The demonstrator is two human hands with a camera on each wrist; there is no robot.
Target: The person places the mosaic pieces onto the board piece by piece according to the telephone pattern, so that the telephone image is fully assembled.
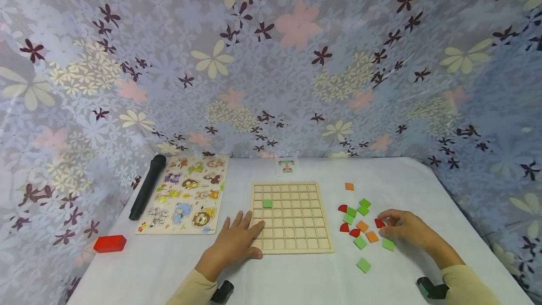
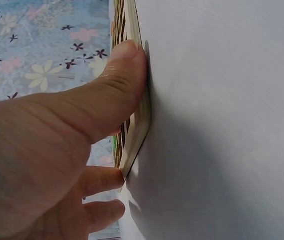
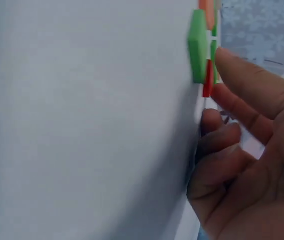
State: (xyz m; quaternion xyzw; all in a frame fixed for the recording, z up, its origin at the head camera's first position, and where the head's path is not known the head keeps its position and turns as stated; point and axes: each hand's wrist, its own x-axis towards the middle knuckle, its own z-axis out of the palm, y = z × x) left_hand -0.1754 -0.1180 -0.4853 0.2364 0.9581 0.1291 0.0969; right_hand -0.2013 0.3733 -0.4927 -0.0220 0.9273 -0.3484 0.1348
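Note:
My left hand lies with fingers spread over the left front corner of a pale wooden grid board. In the left wrist view its thumb presses against the board's edge. One green square sits in a cell near the board's upper left. At the right, my right hand pinches a red quarter-circle piece between thumb and index finger, low over the table; its other fingers are curled in. A green square lies just below that thumb.
Loose green, orange and red pieces lie between board and right hand, among them an orange square and a green square. A pattern card stands behind the board. Leftward are an animal puzzle, a black rod and a red block.

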